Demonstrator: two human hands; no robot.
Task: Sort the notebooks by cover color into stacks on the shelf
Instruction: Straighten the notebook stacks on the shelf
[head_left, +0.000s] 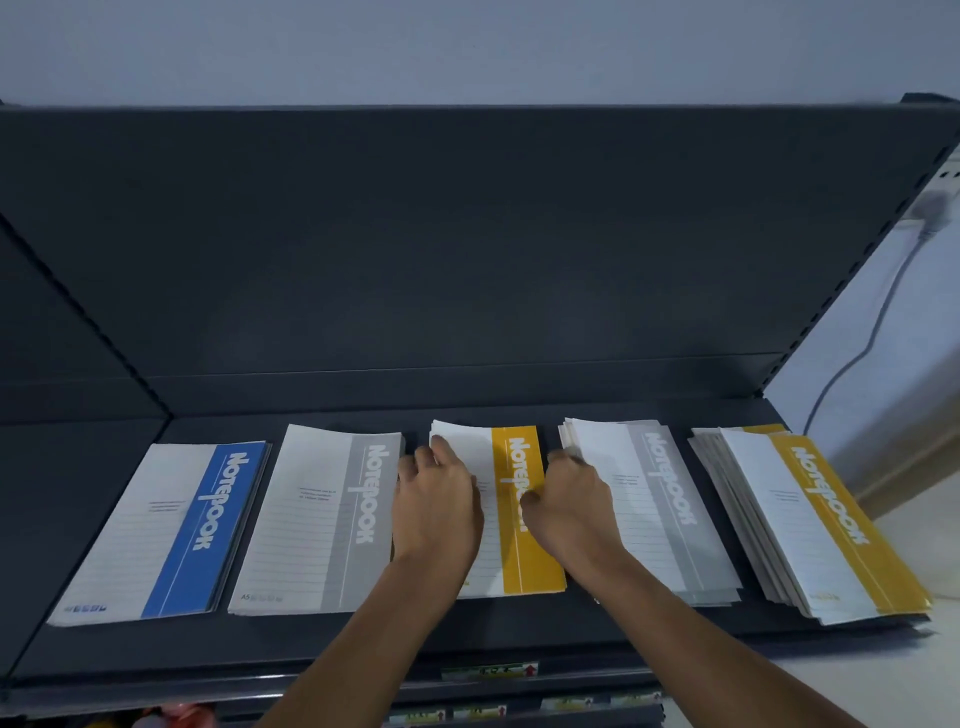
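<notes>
— Head view: how far along was the sorting?
— Partway, I'd judge. Five piles lay on the shelf: a blue stack, a left grey stack, a middle yellow stack, a right grey stack, and a fanned far-right pile topped with yellow.
— So colours were doubled?
— Yes. Grey and yellow each sat in two places, so merging was left, and the far-right pile's lower covers were hidden.
— And the hands?
— Both were on the middle yellow stack. The left hand lay flat on its white half, fingers relaxed. The right hand was curled at its right edge, thumb on the yellow band. I couldn't tell whether it pinched the top notebook.
</notes>
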